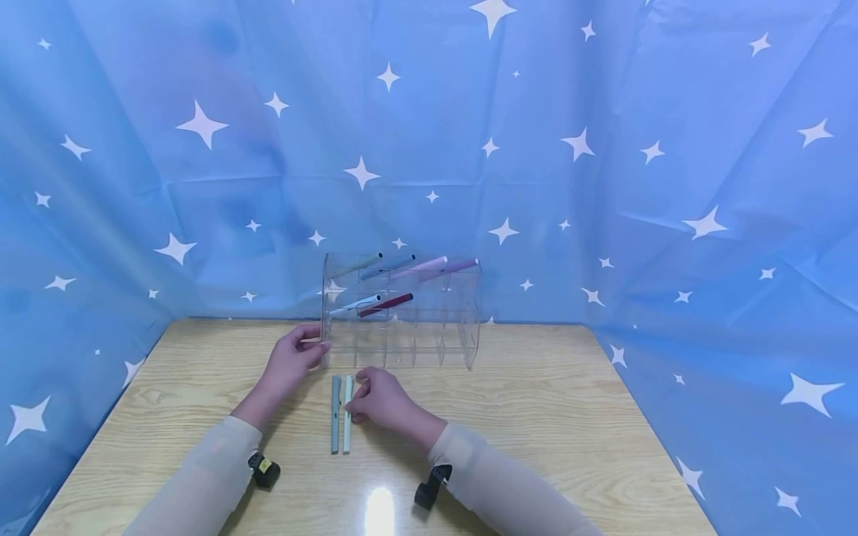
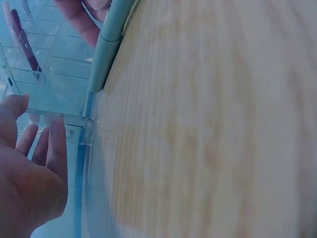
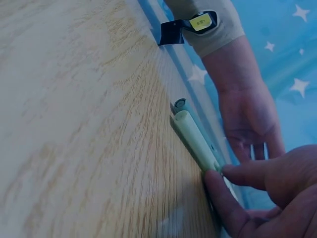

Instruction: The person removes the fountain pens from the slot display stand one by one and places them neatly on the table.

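The right hand (image 1: 382, 398) pinches a slim, pale-mint pen (image 1: 347, 432) on the light wooden table (image 1: 570, 447), beside a grey-blue pen (image 1: 335, 417); probably light, stiff, smooth, best gripped mid-barrel. The left hand (image 1: 290, 363) holds a clear plastic rack (image 1: 402, 365) by its side.

Left hand (image 2: 37, 181) at lower left, thumb and fingertips at the edge of a clear compartmented rack (image 2: 67, 94). Rack holds a dark red pen (image 2: 26, 44), tilted, and a pale pen (image 2: 8, 74) near the thumb. Blue-green pen (image 2: 106, 57) at top; right hand (image 2: 83, 22), partly visible, just beside it. Wood-grain tabletop (image 2: 208, 129) fills the remainder.
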The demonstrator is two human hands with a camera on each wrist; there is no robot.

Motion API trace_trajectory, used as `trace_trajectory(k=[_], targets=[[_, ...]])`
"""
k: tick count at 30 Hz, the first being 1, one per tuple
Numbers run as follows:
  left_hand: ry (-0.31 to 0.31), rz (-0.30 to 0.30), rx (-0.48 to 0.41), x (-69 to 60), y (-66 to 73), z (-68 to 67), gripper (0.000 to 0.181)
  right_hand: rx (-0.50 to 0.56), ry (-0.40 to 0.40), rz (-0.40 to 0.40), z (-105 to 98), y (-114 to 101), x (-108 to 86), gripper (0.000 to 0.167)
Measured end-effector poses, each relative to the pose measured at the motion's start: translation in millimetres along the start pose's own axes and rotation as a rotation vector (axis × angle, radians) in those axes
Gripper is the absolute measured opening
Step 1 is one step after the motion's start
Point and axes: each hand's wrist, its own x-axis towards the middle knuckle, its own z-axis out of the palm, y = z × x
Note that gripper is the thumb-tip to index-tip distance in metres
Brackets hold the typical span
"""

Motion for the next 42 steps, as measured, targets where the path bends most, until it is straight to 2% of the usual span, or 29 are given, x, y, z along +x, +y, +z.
trace_trajectory(k=[5, 10, 16, 19, 23, 26, 28, 32, 37, 42], targets=[[0.003, 0.004, 0.003, 0.2, -0.5, -0.3, 0.054, -0.003, -0.004, -0.031, -3, 4, 0.7, 0.066], [0.004, 0.001, 0.015, 1.1, -2.8, -0.5, 0.054, -0.003, 0.035, -0.059, -6, 7, 1.2, 0.065], [0.009, 0.004, 0.006, 1.9, -2.9, 0.2, 0.054, 0.120, 0.087, -0.106, -13, 4, 0.8, 0.058], [0.009, 0.007, 0.005, 2.6, -3.5, 0.3, 0.053, 0.158, 0.145, -0.138, -20, 3, 1.0, 0.052], [0.008, 0.004, -0.004, 3.2, -3.7, 0.5, 0.053, 0.134, 0.295, -0.217, -34, 3, 3.3, 0.042], [0.007, -0.002, -0.008, 3.4, -4.1, 0.2, 0.053, 0.178, 0.399, -0.294, -45, 1, 7.3, 0.036], [0.007, -0.003, -0.006, 3.4, -4.0, -0.1, 0.053, 0.230, 0.441, -0.333, -52, -1, 10.4, 0.036], [0.005, 0.000, -0.007, 2.9, -3.3, 0.0, 0.053, 0.292, 0.500, -0.367, -65, -6, 15.6, 0.036], [0.007, -0.004, -0.012, 2.5, -2.8, 0.8, 0.053, 0.314, 0.557, -0.357, -75, -14, 19.7, 0.045], [0.014, -0.005, -0.010, 2.8, -2.8, 0.8, 0.052, 0.341, 0.553, -0.356, -79, -23, 28.6, 0.053]])
